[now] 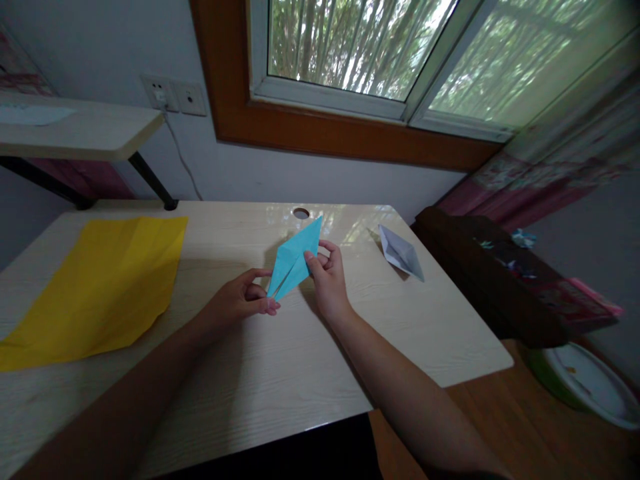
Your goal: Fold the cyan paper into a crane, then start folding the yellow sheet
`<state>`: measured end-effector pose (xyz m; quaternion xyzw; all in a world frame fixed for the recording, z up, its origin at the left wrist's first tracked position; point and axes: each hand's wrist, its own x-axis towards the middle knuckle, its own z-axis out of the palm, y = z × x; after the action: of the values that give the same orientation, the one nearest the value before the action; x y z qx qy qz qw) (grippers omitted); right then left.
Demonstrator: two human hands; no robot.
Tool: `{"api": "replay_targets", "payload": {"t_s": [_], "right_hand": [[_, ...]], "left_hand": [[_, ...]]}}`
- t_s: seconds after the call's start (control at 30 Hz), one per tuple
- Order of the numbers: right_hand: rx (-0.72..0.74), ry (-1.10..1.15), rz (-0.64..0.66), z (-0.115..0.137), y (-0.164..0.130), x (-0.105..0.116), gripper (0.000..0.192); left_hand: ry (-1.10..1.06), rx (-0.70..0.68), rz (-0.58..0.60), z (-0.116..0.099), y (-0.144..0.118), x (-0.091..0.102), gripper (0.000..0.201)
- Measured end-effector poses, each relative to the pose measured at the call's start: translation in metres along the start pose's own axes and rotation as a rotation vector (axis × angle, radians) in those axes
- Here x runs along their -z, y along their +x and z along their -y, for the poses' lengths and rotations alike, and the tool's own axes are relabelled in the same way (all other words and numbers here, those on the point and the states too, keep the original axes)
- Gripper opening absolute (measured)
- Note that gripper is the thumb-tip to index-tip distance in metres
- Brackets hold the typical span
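While held up over middle of desk (260,393), blue folded paper (294,261) pinched at both ends: left hand (239,301) nipping low tip, right hand (327,275) gripping right edge. Yellow sheet (100,287) flat, well left of blue paper. White folded paper (400,252) right, near desk edge. Bare wood in front of blue paper.

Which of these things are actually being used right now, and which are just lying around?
In use:
blue folded paper, pinched at its lower tip by the left hand and held at its right edge by the right hand

Lying about:
yellow sheet on the table
white folded paper
green bowl on the floor
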<state>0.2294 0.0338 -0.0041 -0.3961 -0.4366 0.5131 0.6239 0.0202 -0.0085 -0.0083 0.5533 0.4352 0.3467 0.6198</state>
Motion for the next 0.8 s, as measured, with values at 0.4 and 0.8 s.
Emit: {"api": "replay_targets", "payload": {"t_s": [0.4, 0.8], "right_hand": [[0.007, -0.015, 0.003, -0.0054, 0.0045, 0.0044, 0.048], [-0.064, -0.008, 0.181, -0.0059, -0.0003, 0.0021, 0.055]], "left_hand": [[-0.042, -0.058, 0.053, 0.0027, 0.0011, 0.0009, 0.07], [-0.074, -0.157, -0.156, -0.0019, 0.0023, -0.0002, 0.037]]}}
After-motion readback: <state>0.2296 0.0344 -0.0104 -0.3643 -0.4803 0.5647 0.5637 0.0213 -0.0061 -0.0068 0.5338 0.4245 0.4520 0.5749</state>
